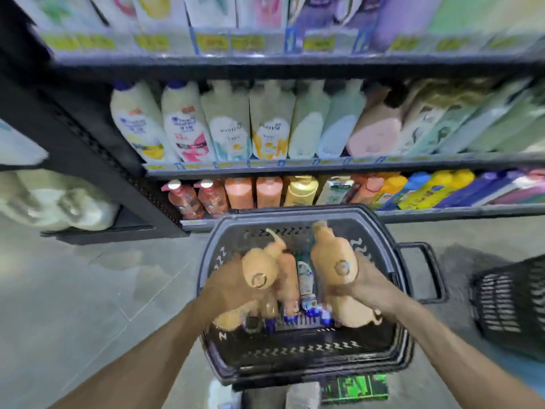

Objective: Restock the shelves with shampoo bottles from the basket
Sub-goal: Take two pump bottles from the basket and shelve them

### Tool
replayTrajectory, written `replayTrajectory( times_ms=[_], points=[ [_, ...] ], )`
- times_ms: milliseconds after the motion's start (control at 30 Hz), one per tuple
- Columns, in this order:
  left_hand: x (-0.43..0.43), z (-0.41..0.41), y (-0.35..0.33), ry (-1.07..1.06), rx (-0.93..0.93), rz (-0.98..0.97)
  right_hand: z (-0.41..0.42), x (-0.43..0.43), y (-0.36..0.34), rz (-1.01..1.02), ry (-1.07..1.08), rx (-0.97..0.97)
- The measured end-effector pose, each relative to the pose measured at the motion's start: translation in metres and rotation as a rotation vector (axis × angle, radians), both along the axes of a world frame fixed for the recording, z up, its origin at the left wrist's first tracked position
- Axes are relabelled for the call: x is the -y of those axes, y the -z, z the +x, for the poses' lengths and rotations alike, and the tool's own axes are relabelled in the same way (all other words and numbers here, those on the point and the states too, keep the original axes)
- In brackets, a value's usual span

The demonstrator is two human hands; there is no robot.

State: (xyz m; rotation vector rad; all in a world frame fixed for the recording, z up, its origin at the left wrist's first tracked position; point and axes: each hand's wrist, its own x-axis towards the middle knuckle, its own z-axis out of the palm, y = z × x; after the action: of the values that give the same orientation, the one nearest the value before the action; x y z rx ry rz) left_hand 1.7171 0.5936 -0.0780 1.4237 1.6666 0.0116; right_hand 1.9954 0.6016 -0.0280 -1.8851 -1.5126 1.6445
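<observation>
A dark plastic basket (295, 364) stands on the floor in front of the shelves, with several orange and blue-capped bottles inside. My left hand (227, 287) grips an orange shampoo bottle (262, 265) above the basket, its base turned toward me. My right hand (361, 283) grips a second orange shampoo bottle (333, 255), held higher and tilted toward the shelves. The bottom shelf (442, 215) just behind the basket carries matching orange bottles (253, 191). The view is motion-blurred.
The middle shelf (324, 166) is packed with white, green and pink bottles. A second black basket (510, 308) sits on the floor at the right. White sacks (56, 199) lie at the left beside the dark shelf upright. Grey floor tiles spread to the left.
</observation>
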Motion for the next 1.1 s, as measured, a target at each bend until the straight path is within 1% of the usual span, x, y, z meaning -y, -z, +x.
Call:
replayTrajectory(
  times_ms=[67,133,167,267,333,400,467,600,700,800,867,967,1100],
  points=[
    [0.011,-0.001,-0.052,-0.237,0.172,0.046,-0.002,0.011,-0.048,0.009,0.099,-0.036],
    [0.019,0.001,-0.105,-0.401,0.343,0.063,-0.006,0.017,-0.096,0.067,0.191,-0.061],
    [0.022,0.003,-0.134,-0.446,0.422,0.071,-0.011,0.018,-0.126,0.105,0.245,-0.091],
    [0.027,0.008,-0.221,-0.52,0.624,0.094,-0.023,0.023,-0.209,0.183,0.31,-0.158],
    [0.028,0.013,-0.28,-0.52,0.695,0.119,-0.029,0.02,-0.264,0.245,0.325,-0.169],
    [0.028,0.019,-0.333,-0.507,0.72,0.195,-0.033,0.016,-0.314,0.336,0.322,-0.18],
    [0.025,0.024,-0.38,-0.478,0.7,0.299,-0.037,0.013,-0.361,0.418,0.319,-0.18],
    [0.016,0.042,-0.472,-0.445,0.654,0.571,-0.042,0.01,-0.448,0.549,0.322,-0.261],
    [0.002,0.052,-0.524,-0.442,0.651,0.78,-0.038,0.006,-0.496,0.62,0.303,-0.388],
    [-0.01,0.062,-0.569,-0.424,0.619,0.912,-0.03,0.0,-0.535,0.667,0.297,-0.479],
    [-0.016,0.065,-0.595,-0.427,0.633,1.01,-0.025,-0.004,-0.559,0.705,0.294,-0.518],
    [-0.022,0.069,-0.631,-0.47,0.673,1.058,-0.022,-0.011,-0.593,0.746,0.274,-0.584],
    [-0.037,0.069,-0.669,-0.453,0.667,1.088,-0.022,-0.029,-0.63,0.844,0.309,-0.599]
  ],
)
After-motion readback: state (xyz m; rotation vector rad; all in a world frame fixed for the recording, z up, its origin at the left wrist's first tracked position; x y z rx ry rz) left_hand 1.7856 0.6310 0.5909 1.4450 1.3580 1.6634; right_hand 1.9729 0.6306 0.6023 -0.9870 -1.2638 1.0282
